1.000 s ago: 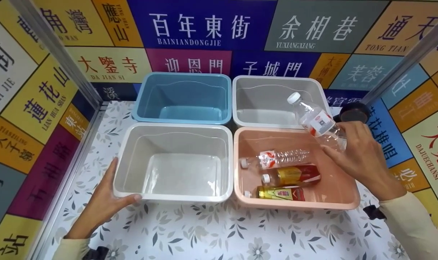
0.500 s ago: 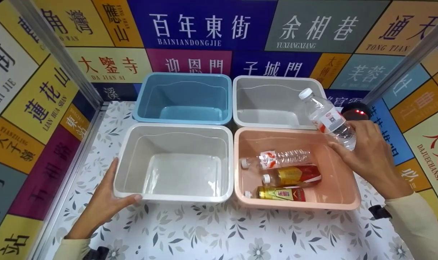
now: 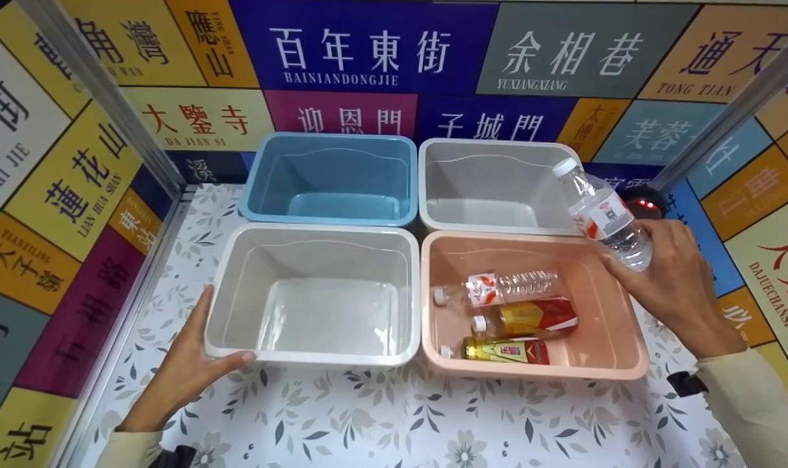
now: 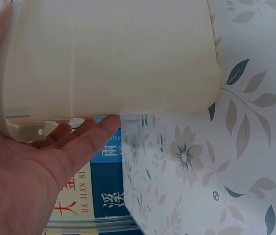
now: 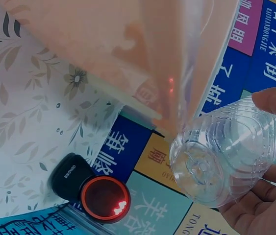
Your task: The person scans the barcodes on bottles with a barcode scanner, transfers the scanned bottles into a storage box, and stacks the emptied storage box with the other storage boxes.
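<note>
My right hand (image 3: 676, 286) grips a clear plastic water bottle (image 3: 605, 211) with a white cap and a red-and-white label. Tilted, its cap to the upper left, the bottle overlaps the right rims of the grey and peach bins in the head view. The right wrist view shows its ribbed base close up, my thumb and fingers round the body. Thumb and fingers spread, my left hand (image 3: 182, 367) rests at the near left corner of the white bin (image 3: 322, 357). In the left wrist view its fingers lie straight along the bin's outer wall (image 4: 118, 58).
The peach bin (image 3: 530, 371) contains a clear bottle (image 3: 517, 287) and two with red-and-yellow labels. A blue bin (image 3: 329, 220) and a grey bin (image 3: 478, 225) stand behind. Right of them is a black round device (image 3: 643, 203) with red lights, on a stand (image 5: 69, 176).
The bottle has moved right in my right hand, toward the black round device. Red lights have come on in that device. My left hand stays put.
</note>
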`<state>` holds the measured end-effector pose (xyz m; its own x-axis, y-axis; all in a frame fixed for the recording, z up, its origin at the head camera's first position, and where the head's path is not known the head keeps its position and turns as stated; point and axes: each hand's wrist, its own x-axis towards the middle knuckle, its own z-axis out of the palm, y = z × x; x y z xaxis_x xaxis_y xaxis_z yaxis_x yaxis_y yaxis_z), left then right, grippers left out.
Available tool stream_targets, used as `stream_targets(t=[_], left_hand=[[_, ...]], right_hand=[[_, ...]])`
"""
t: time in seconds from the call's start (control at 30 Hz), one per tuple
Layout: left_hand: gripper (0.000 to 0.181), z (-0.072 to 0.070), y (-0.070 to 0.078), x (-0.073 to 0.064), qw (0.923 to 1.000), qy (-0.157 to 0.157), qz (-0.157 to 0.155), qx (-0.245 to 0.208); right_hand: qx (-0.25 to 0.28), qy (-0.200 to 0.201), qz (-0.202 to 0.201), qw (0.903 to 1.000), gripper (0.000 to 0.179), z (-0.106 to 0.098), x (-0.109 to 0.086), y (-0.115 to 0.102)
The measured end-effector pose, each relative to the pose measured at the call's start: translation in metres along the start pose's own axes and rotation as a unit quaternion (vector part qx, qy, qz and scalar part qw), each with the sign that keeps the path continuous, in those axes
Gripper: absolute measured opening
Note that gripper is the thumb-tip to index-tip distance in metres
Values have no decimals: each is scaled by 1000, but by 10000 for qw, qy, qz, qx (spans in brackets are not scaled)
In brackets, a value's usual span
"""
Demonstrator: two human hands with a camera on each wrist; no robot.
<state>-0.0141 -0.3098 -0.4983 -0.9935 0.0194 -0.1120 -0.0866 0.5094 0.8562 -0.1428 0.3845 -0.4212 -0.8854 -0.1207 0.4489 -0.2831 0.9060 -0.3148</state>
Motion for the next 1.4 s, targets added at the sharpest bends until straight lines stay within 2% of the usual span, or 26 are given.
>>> stream_targets(t=[0.23, 0.43, 1.0, 1.4], left_hand=[[140, 1, 0, 1, 9999, 21, 123, -39], [139, 1, 0, 1, 9999, 48, 129, -49], [138, 2, -2, 0, 9997, 82, 186, -135], [139, 2, -2, 1, 9999, 30, 19, -132]], right_hand=[[59, 129, 177, 9997, 73, 4, -1, 7], [47, 270, 147, 9995, 69, 7, -1, 13], [140, 251, 638, 9975, 73, 10, -4, 30], [175, 269, 956, 9949, 69, 12, -7, 46]])
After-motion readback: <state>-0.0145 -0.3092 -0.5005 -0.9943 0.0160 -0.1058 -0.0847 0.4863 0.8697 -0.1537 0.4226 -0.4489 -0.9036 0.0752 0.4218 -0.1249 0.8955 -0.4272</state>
